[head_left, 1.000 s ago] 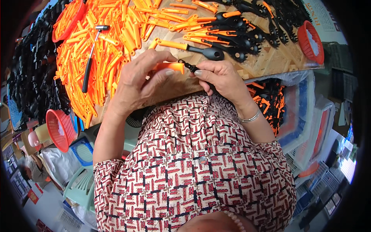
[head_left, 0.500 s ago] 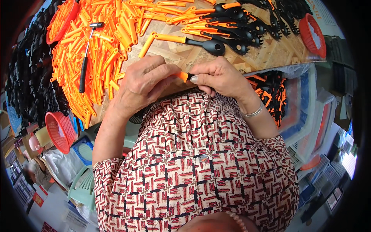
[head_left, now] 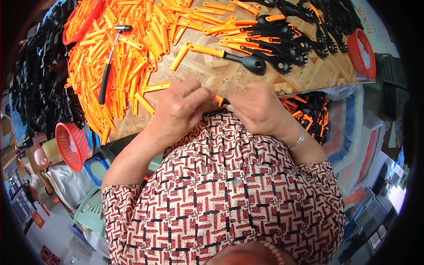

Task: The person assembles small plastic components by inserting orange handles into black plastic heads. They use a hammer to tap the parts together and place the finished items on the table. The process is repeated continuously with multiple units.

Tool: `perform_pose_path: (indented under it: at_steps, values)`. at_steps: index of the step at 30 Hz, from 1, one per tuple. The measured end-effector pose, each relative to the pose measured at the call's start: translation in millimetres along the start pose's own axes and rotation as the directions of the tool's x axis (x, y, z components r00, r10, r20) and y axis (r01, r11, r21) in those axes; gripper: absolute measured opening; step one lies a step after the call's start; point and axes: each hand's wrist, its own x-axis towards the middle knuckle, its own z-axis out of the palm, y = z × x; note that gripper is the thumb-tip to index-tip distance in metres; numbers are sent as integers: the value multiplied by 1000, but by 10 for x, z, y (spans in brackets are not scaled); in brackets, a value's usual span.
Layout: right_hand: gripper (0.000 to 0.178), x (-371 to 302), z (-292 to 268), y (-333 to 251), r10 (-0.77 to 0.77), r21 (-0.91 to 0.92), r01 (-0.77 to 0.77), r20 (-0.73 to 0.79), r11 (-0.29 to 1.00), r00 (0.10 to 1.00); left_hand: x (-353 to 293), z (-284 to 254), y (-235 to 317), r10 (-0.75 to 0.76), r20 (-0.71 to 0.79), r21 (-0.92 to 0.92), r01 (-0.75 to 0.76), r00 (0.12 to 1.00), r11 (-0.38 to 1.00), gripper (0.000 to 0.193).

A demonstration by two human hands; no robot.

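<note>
From where I'm standing, the patterned shirt [head_left: 229, 172] is filling the near side, its woven-looking print gathering into folds at the waist. Just beyond it, the left hand [head_left: 183, 106] is curling narrowly around an orange handle [head_left: 218, 100], only its end showing. The right hand [head_left: 256, 108] is closing on a black shaft [head_left: 225, 103]; its fingertips are mostly hiding, so I can't tell their exact grip. The two parts are meeting end to end between the hands, the joint lying right of the left fingers and left of the right ones, the long axis running roughly side to side and dipping rightward.

Past the knuckles, a slotted black spoon [head_left: 254, 64] with a smooth orange grip is lying on the wood-patterned tabletop [head_left: 203, 70], a loose orange piece [head_left: 179, 56] angling beside it. Leftward, a slim hammer [head_left: 106, 79] is resting on heaped, glossy plastic handles [head_left: 97, 75]. Farther off, rounded and toothed black utensils [head_left: 282, 42] are overlapping, and a red basket [head_left: 362, 54] is sitting at the right edge.
</note>
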Motion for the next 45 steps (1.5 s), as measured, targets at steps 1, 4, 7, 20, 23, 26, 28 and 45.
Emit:
perform_pose_path:
  at_steps: [1, 4, 7, 20, 23, 26, 28, 45]
  values:
    - [16, -2, -9, -8, 5, 3, -5, 25, 1000, 1000, -46, 42, -7, -2, -4, 9, 2, 1000, 1000, 17]
    - [16, -6, -32, 93, -15, 67, 12, 49, 998, 999, -129, 113, 35, 44, -42, 40, -42, 998, 998, 19]
    - [15, 3, -76, 110, 246, 576, -376, 294, 726, 924, -132, 95, 37, 85, -63, 68, -81, 994, 994, 20]
    - [26, -15, -48, 56, 169, -350, -205, -129, 914, 977, 447, -154, -473, -66, -105, 112, 78, 992, 991, 22]
    - [32, -20, -5, 79, 130, -485, -204, -182, 850, 975, 698, -169, -770, -9, -169, 420, 80, 986, 904, 23]
    - [38, -40, 26, 123, 140, -552, -244, -225, 797, 964, 873, -67, -882, 24, -97, 522, 31, 995, 852, 25]
    - [37, -50, 58, 137, 159, -572, -284, -259, 769, 953, 954, 19, -952, -49, -96, 570, 95, 994, 816, 28]
    - [15, -293, -91, -85, 396, -182, -433, -207, 883, 894, -327, -712, -827, -105, -430, 512, 338, 897, 790, 21]
